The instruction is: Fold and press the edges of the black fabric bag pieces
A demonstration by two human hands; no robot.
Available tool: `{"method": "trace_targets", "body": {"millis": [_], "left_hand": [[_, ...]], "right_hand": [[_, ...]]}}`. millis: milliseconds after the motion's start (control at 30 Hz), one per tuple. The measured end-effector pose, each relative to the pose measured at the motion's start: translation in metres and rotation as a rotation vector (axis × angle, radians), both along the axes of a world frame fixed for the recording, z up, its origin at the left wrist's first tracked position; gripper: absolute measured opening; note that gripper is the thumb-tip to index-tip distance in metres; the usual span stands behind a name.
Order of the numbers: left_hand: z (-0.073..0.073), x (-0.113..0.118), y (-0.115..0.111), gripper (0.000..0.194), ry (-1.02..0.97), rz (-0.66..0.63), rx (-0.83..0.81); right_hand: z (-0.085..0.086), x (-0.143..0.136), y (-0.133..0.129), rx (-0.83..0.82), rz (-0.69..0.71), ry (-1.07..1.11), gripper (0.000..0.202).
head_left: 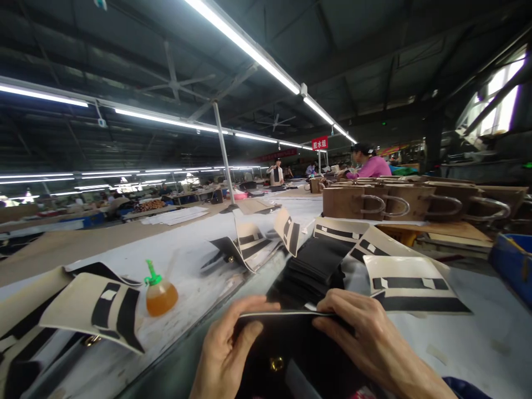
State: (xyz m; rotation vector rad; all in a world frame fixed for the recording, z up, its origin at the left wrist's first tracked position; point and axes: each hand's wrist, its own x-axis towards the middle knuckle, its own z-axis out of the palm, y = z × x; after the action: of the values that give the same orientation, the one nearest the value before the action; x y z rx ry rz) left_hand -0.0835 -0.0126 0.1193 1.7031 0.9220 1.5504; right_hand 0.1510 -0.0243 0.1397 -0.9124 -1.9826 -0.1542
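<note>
A black panel (pixel 286 338) with a thin pale top edge and a gold-coloured metal fitting (pixel 276 363) is held up close to me. My left hand (pixel 235 341) grips its left end, thumb on the near face and fingers behind. At the right, my right hand (pixel 357 327) pinches the same top edge between thumb and fingers. Just beyond the panel lies a stack of black pieces (pixel 318 260). Cream panels with black strips (pixel 409 280) surround the stack, and one more curved cream panel (pixel 89 305) rests at the left.
An orange-filled bottle with a green nozzle (pixel 161 296) stands on the white table (pixel 187 249). Brown bag-like pieces with clear handles (pixel 344 202) line the back right. A blue crate (pixel 513 266) is at the far right. A person in pink (pixel 372 166) is beyond.
</note>
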Motion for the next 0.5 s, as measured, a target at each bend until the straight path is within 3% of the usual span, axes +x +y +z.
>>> {"method": "trace_targets", "body": {"millis": [67, 133, 300, 500], "left_hand": [[-0.003, 0.008, 0.0, 0.018, 0.045, 0.188, 0.079], [-0.005, 0.015, -0.002, 0.019, 0.08, 0.292, 0.133], [-0.005, 0.021, -0.005, 0.026, 0.08, 0.287, 0.082], [-0.008, 0.012, 0.005, 0.025, 0.193, 0.279, 0.182]], "right_hand": [[-0.003, -0.003, 0.001, 0.001, -0.005, -0.009, 0.025], [-0.005, -0.006, 0.001, 0.017, 0.013, -0.025, 0.023], [-0.007, -0.02, 0.001, 0.131, 0.046, -0.051, 0.025], [-0.012, -0.035, -0.004, 0.26, -0.07, -0.102, 0.024]]}}
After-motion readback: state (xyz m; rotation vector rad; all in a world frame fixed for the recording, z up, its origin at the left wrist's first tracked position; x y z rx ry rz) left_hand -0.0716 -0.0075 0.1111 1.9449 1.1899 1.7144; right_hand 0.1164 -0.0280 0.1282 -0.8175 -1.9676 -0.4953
